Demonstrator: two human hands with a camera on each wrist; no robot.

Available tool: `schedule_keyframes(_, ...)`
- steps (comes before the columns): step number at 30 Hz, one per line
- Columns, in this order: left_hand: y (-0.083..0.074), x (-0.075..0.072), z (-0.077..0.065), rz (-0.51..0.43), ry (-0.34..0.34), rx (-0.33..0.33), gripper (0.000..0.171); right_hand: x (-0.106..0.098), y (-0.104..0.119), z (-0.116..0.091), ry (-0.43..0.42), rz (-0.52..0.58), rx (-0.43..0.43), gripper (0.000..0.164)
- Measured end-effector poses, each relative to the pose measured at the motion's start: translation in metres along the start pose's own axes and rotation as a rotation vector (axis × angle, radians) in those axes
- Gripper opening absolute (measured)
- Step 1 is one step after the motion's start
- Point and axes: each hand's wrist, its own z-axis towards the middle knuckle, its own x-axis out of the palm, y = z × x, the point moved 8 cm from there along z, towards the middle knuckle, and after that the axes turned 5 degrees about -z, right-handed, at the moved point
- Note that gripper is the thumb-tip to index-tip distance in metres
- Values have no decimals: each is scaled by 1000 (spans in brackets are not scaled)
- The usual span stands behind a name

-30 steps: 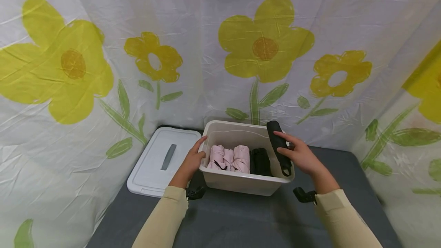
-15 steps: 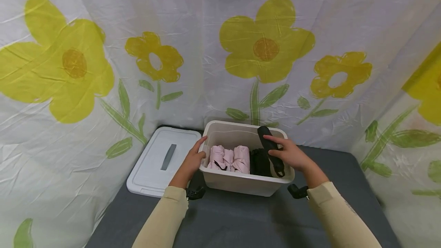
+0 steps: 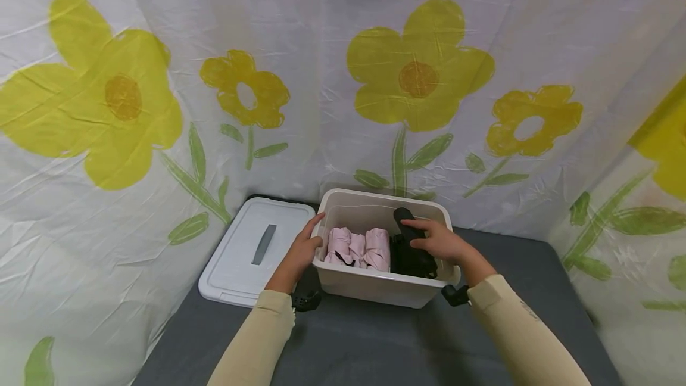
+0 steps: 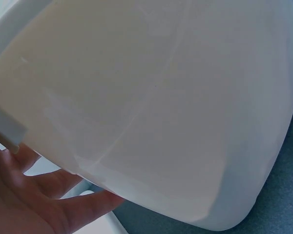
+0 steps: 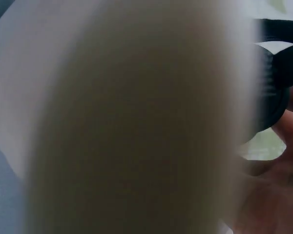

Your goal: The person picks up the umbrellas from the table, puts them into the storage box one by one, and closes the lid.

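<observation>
A beige storage bin (image 3: 370, 290) stands on the dark table. My left hand (image 3: 300, 252) holds its left rim; in the left wrist view, fingers (image 4: 95, 207) lie against the outside of the bin wall (image 4: 171, 112). My right hand (image 3: 447, 244) grips a black folded umbrella (image 3: 405, 220), tilted down inside the right part of the bin. The right wrist view shows the umbrella's ribbed end and strap (image 5: 278, 92), partly hidden by the blurred near wall. Pink rolled bundles (image 3: 377, 249) fill the left part, with a black bundle (image 3: 398, 254) beside them, mostly covered by the umbrella.
A white lid (image 3: 227, 273) with a grey handle (image 3: 264, 244) lies left of the bin. Behind the table (image 3: 375, 344) hangs a white sheet (image 3: 316, 153) printed with yellow flowers, close to the bin's back edge.
My right hand has moved left and down, taking the umbrella from over the bin's right rim to inside, over the black bundle. My left hand stays on the left rim.
</observation>
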Motion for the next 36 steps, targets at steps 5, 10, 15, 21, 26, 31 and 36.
schedule_keyframes(5,-1,1,2,-11,7,-4,71,10,0,5,57,-22,26,60)
schedule_keyframes(10,-2,1,1,-12,-6,-3,71,16,0,6,86,-45,25,59)
schedule_keyframes(15,-5,1,-2,0,-2,2,71,22,-4,6,102,32,85,59)
schedule_keyframes(21,-5,0,-4,-2,-13,-13,72,20,-2,6,85,121,124,54)
schedule_keyframes(26,-2,0,-3,-2,-14,-24,72,21,0,4,98,146,127,52)
schedule_keyframes(31,-1,0,-1,-5,-6,-35,72,22,1,0,106,143,112,51)
schedule_keyframes(36,-1,-1,-1,-11,13,-44,73,21,5,-6,110,112,73,50)
